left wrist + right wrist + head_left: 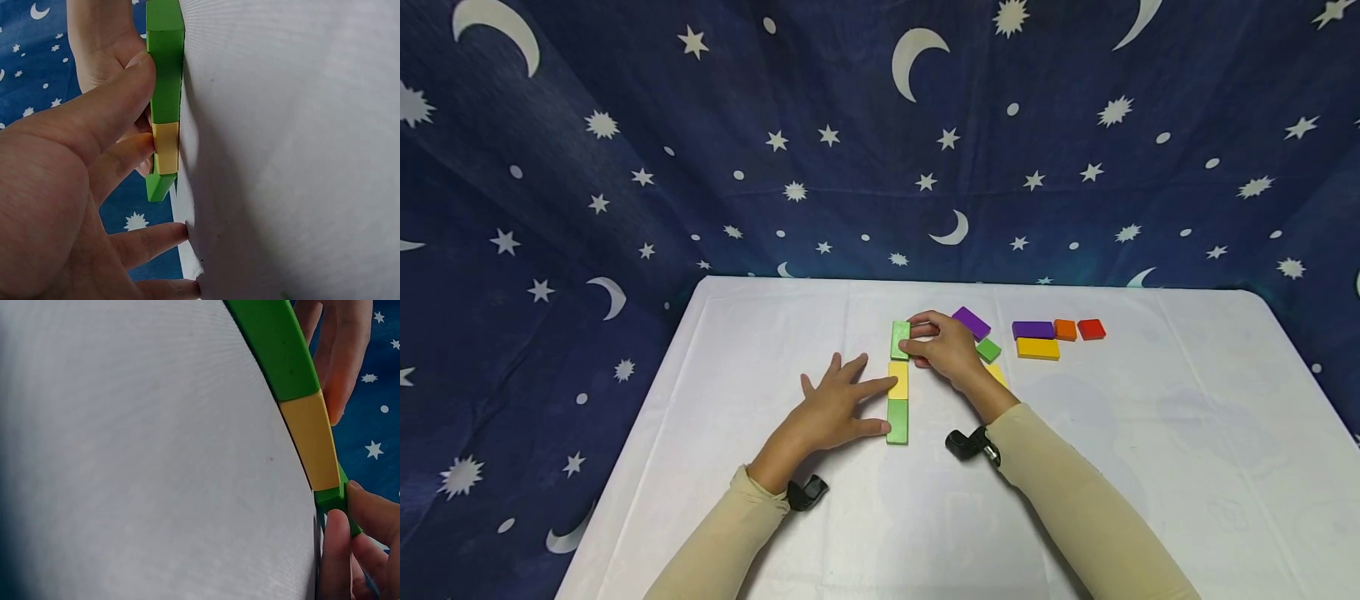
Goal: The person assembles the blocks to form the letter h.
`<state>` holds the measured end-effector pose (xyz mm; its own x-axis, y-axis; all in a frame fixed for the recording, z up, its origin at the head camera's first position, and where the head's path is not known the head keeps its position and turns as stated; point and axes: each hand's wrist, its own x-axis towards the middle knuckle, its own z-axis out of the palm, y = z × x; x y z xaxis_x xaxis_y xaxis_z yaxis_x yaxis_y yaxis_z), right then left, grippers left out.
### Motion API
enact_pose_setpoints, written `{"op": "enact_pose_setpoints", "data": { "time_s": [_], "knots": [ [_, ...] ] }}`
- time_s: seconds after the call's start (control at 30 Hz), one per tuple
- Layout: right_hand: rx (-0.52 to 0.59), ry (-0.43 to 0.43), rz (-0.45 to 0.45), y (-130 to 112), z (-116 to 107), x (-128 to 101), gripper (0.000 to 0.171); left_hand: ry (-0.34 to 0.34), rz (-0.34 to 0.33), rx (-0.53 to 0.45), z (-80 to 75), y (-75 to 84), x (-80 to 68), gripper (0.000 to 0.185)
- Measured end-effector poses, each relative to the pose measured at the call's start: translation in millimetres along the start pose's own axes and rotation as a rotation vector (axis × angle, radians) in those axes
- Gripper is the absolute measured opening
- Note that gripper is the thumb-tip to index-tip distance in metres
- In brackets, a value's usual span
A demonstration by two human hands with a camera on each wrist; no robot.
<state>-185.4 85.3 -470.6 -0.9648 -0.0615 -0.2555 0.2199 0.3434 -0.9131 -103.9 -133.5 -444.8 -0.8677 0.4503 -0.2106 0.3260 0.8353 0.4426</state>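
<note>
A column of blocks lies on the white table: a green block (897,423) nearest me, a yellow block (901,379) beyond it, and another green block (898,337) at the far end. With thumb and fingers my right hand (953,350) pinches that far green block. It looks slightly tilted in the right wrist view, close against the yellow block's end. Spread out at the column's left side, my left hand (826,412) touches the yellow block with its index fingertip and the near green block with its thumb. Its other fingertips reach the tabletop in the left wrist view.
Behind the right hand lie a purple block (972,323), a small green block (988,349) and a partly hidden yellow block (997,374). Farther right are a purple block (1033,330), a yellow block (1037,348), an orange block (1065,330) and a red block (1092,329).
</note>
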Motion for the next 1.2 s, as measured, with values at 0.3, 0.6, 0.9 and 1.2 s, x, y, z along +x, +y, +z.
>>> {"op": "enact_pose_setpoints", "data": {
  "time_s": [0.3, 0.6, 0.9, 1.2],
  "knots": [
    [-0.059, -0.016, -0.016, 0.6, -1.3, 0.1, 0.045, -0.003, -0.003, 0.001, -0.1, 0.9, 0.9, 0.067],
    [-0.177, -0.045, -0.056, 1.6, -4.3, 0.0, 0.050, -0.006, -0.006, 0.000, -0.1, 1.5, 0.9, 0.067],
    [-0.232, -0.044, -0.069, 3.1, -5.5, -0.1, 0.048, -0.006, -0.010, -0.004, 0.0, 2.1, -0.1, 0.069],
    [-0.246, -0.048, -0.070, 3.1, -5.3, 0.4, 0.048, -0.003, -0.003, -0.007, -0.4, 1.8, -0.8, 0.069]
  ]
}}
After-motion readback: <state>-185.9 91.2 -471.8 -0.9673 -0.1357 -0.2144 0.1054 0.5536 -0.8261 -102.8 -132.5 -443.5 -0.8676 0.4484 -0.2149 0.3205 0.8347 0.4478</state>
